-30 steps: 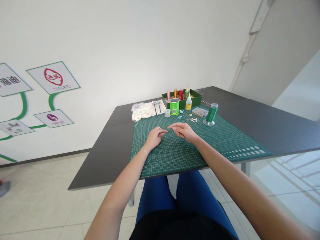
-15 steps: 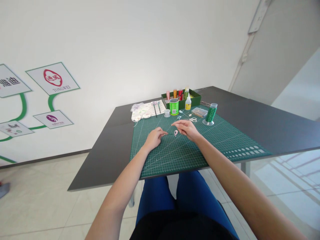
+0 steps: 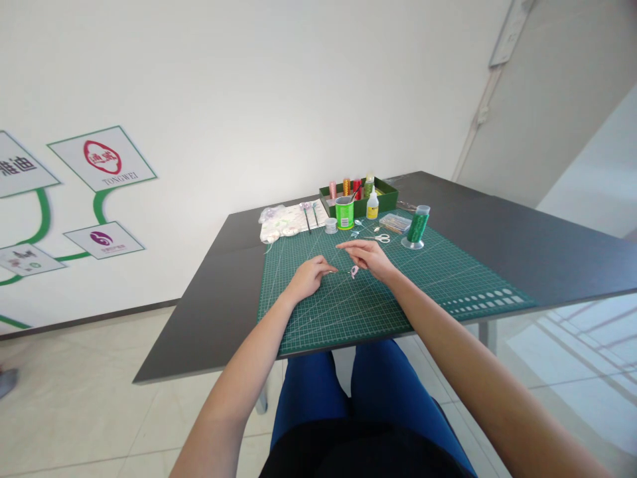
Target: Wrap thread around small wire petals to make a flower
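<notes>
Over the green cutting mat (image 3: 338, 312), my left hand (image 3: 309, 276) pinches the end of a thin stem. At the stem's other end is a small pale pink flower-like piece (image 3: 354, 271), just below the fingers of my right hand (image 3: 369, 257). The right index finger points left while the other fingers curl in. Any thread or wire in that hand is too fine to make out. Beyond it lie white-handled scissors (image 3: 382, 238) and small pale blue pieces (image 3: 355, 234).
At the back stand a green can (image 3: 344, 214), a glue bottle (image 3: 373, 204) and a green box (image 3: 390, 198) of thread spools. A green thread spool (image 3: 418, 227) and a clear case (image 3: 395, 224) are to the right. White padding (image 3: 283, 222) lies back left.
The pink piece has shifted slightly right and down and turned. My right hand's fingertips have moved a little left; my left hand stays nearly in place.
</notes>
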